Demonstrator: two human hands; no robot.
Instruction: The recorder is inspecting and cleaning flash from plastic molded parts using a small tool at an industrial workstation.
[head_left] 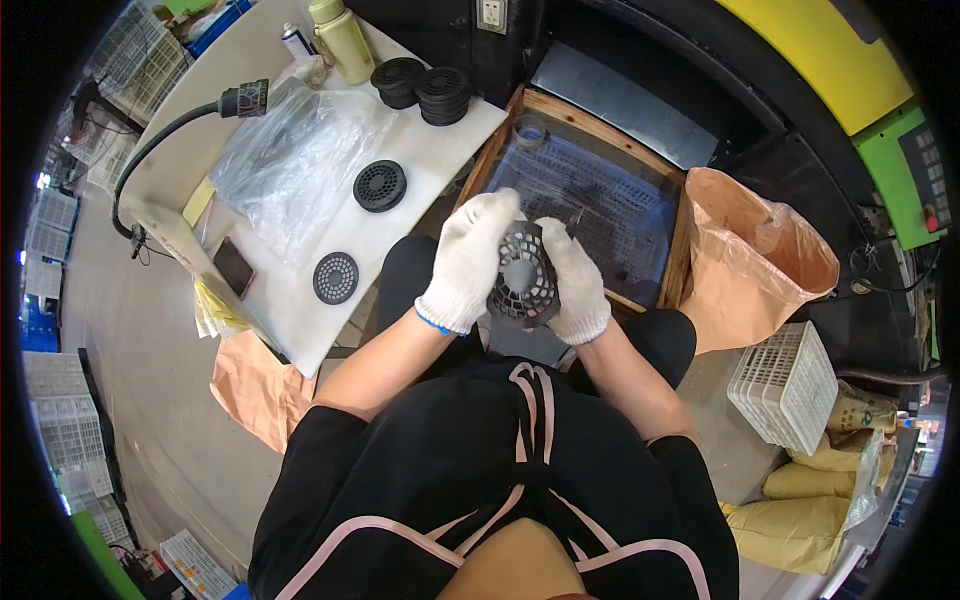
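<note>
Between my gloved hands, over my lap, is a round black plastic grille cover (521,276) with a solid disc at its middle. My left hand (468,258), in a white knit glove, grips its left side. The right side is held by my right hand (573,285), gloved the same way. On the white table to my left lie two similar covers: a thicker black one (380,186) and a flatter one (336,278). Two stacks of black covers, one (398,80) beside the other (443,96), stand at the table's far end.
Clear plastic sheeting (290,150), a phone (234,266) and a yellow-green bottle (341,40) are on the white table (420,150). Ahead sits a wood-framed bin (590,107) with a blue crate. To the right stand an open brown paper bag (745,260) and a white plastic basket (785,388).
</note>
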